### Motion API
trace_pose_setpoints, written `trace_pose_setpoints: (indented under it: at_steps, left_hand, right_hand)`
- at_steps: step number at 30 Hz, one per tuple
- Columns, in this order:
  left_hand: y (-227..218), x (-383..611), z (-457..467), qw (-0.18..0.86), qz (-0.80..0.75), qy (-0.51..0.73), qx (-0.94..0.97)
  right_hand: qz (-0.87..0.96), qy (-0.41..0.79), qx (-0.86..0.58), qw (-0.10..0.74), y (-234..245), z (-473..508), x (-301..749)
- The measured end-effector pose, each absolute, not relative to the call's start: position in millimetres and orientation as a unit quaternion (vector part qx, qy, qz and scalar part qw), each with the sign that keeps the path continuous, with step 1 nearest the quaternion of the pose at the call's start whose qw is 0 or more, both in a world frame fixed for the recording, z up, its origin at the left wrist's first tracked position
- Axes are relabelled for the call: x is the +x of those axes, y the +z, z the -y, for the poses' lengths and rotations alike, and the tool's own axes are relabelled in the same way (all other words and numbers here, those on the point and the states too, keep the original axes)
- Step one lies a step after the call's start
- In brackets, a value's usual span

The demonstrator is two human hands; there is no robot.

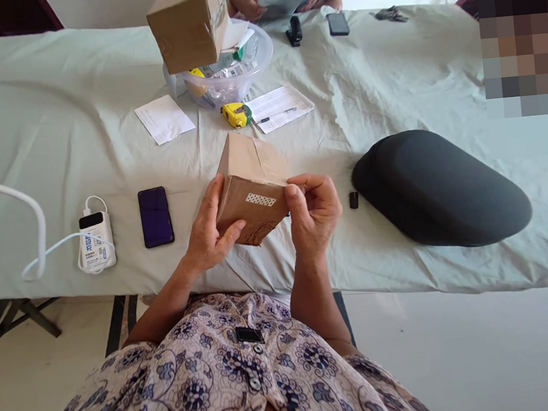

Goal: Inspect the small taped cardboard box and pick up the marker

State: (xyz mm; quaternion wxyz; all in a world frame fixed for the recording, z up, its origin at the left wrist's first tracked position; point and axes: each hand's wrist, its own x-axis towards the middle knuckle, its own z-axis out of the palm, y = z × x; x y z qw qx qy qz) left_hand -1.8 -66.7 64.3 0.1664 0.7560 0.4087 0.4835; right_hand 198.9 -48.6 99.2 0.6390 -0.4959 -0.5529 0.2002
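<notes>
A small cardboard box point(254, 162) is held tilted above the cloth near the table's front edge. My left hand point(209, 227) grips its left side, the thumb lying across the near face. At the right corner of the box, my right hand point(315, 211) has thumb and fingertips pinched together on the edge. Whether those fingers have a bit of tape or only the cardboard I cannot tell. A white dotted label point(261, 199) and dark printing show on the near face. To the left lies a phone point(155, 217) with a dark purple screen.
A black padded seat-like object point(440, 188) and a small black cap point(353, 200) lie right. A cabled power bank point(97, 250) sits left. Behind are a tape measure point(236, 115), papers point(165, 119), and a plastic basin point(266, 45) with a larger carton point(182, 37). Someone opposite holds a sheet.
</notes>
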Motion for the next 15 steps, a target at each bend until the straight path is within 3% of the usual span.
trace_pose_setpoints:
  at_steps: [8, 15]
  left_hand:
    - [68, 15, 67, 0.227, -0.500, 0.566, 0.615]
    - [71, 14, 62, 0.234, -0.529, 0.560, 0.593]
  right_hand:
    - [0.613, 0.064, -0.526, 0.586, 92, 54, 182]
    - [0.613, 0.074, -0.505, 0.603, 79, 53, 173]
